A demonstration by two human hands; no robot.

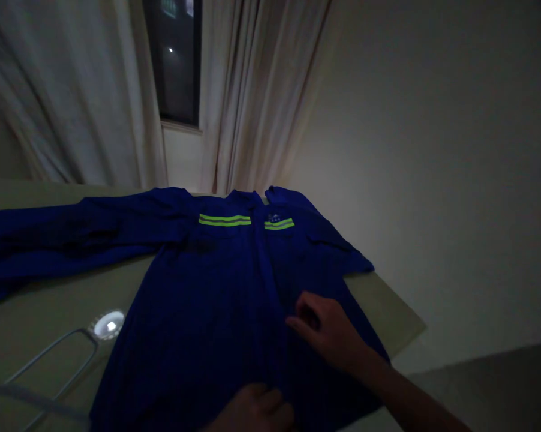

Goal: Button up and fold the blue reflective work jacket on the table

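Loosely curled, the right hand (331, 330) is poised at the front of a dark blue jacket (203, 300), just beside its center placket; thumb and forefinger stand apart, with no cloth visibly pinched between them. The left hand (261, 411), cut off by the lower edge of view, is at the jacket's near part with its fingers bent, and I cannot tell whether they grip fabric. The jacket lies spread front up on a pale table (391, 312), collar at the far end. Across its chest run two yellow-green reflective strips (224, 220), one on each side of the placket, with a small emblem (274, 216) above the right-hand one. One sleeve extends left out of view; the other slants down to the right. Left of the jacket's body are a pale wire hanger (27, 395) and a bright round spot (109, 324). Beyond the collar hang light curtains (266, 90) beside a dark window (176, 78); right of the jacket rises a plain wall (441, 162).
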